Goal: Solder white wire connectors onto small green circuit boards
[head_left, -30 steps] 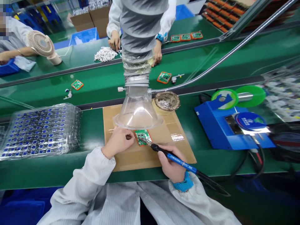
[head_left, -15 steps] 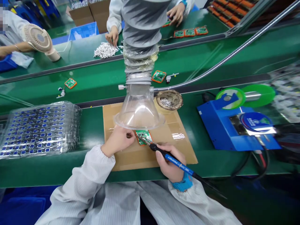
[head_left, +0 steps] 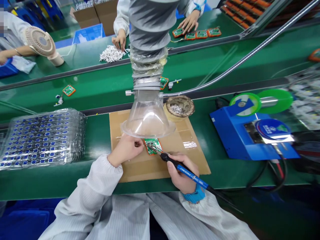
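My right hand [head_left: 183, 173] is closed around the blue and black handle of a soldering iron [head_left: 191, 176]. The iron's tip rests on or just over a green circuit board [head_left: 155, 144] with an orange edge. At the board's left side my left hand [head_left: 128, 149] is closed in a pinch; what its fingers hold is too small to make out. The board lies on a cardboard sheet [head_left: 140, 171], its far edge partly hidden under a clear extraction hood [head_left: 148, 116].
Stacked clear trays [head_left: 42, 138] of small parts stand left. A blue solder feeder [head_left: 232, 136] is at right, a round dish [head_left: 180, 106] behind the cardboard. Boards lie on the green belt [head_left: 105, 85]. Across it, a co-worker's hand [head_left: 190, 22] touches a row of boards.
The loose boards on the belt have shifted left, and an orange-edged one shows at the far right. The co-worker's hand has come down onto a board. My hands have hardly moved.
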Motion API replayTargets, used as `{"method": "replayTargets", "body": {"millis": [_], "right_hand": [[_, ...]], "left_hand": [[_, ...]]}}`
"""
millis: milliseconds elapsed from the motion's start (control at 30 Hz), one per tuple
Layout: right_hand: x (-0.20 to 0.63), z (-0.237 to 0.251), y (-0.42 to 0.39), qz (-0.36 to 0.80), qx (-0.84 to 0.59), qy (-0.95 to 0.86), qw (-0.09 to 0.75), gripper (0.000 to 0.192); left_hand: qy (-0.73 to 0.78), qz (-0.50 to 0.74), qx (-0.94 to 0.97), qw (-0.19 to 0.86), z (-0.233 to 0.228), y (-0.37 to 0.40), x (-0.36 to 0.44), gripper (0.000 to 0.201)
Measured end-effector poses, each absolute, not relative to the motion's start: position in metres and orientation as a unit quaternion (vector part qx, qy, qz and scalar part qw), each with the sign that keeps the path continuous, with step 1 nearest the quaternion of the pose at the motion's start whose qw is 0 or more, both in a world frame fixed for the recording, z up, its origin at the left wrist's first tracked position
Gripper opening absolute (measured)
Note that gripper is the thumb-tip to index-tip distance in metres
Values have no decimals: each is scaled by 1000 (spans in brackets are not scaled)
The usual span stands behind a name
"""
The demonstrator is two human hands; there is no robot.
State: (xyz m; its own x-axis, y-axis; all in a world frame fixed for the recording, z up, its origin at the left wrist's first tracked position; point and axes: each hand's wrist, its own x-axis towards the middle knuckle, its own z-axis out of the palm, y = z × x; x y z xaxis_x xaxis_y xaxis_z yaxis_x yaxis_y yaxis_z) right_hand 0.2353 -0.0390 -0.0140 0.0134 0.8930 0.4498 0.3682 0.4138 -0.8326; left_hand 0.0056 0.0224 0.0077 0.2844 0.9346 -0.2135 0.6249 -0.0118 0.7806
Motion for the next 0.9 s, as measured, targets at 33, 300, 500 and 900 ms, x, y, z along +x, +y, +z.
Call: {"method": "replayTargets", "body": {"millis": [33,300,500,900], "right_hand": [[235,-14,-39,251,-481,-657,523,13],[235,-17,-39,254,-474,-668,514,14],[236,-17,-39,249,-472,-667,520,14],[235,-11,-37,239,-458,-671,532,14]], "left_hand": [[567,188,686,415,7,22,6,16],[566,184,690,411,7,23,5,16],[569,181,692,407,8,23,5,16],[566,194,690,407,5,22,5,17]]}}
